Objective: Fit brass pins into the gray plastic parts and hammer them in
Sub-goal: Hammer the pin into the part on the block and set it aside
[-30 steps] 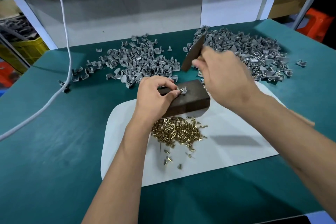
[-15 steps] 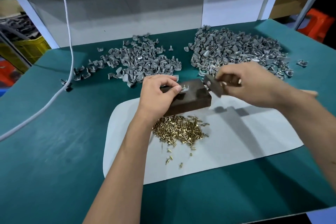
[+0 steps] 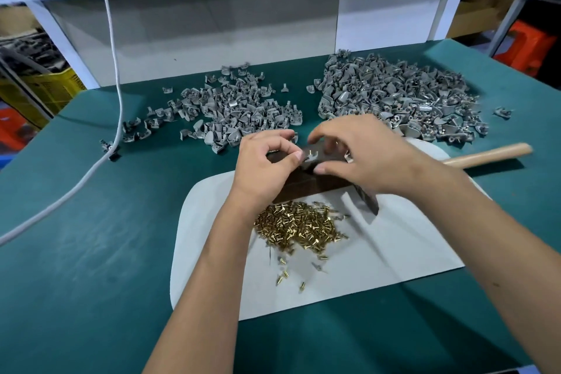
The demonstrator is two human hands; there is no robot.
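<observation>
A dark brown block (image 3: 306, 188) sits on the white mat (image 3: 394, 252). On top of it lies a gray plastic part (image 3: 310, 157) with a brass pin in it, and my left hand (image 3: 267, 167) pinches this part from the left. My right hand (image 3: 367, 158) hovers over the block's right end with its fingers loosely bent, thumb close to the part, and holds no tool. The hammer rests on the table: its wooden handle (image 3: 491, 153) points right and its dark head (image 3: 368, 201) lies by the block. Just in front of the block is a heap of brass pins (image 3: 297, 228).
Two heaps of gray parts lie behind the block, one at the left (image 3: 230, 109) and a bigger one at the right (image 3: 394, 97). A white cable (image 3: 117, 76) crosses the green table at the left. A yellow crate (image 3: 45, 91) and an orange stool (image 3: 528, 45) stand beyond the table.
My right hand swung the hammer down from its raised position, laid it on the table and let go. It has since moved over the block. My left hand stayed on the part.
</observation>
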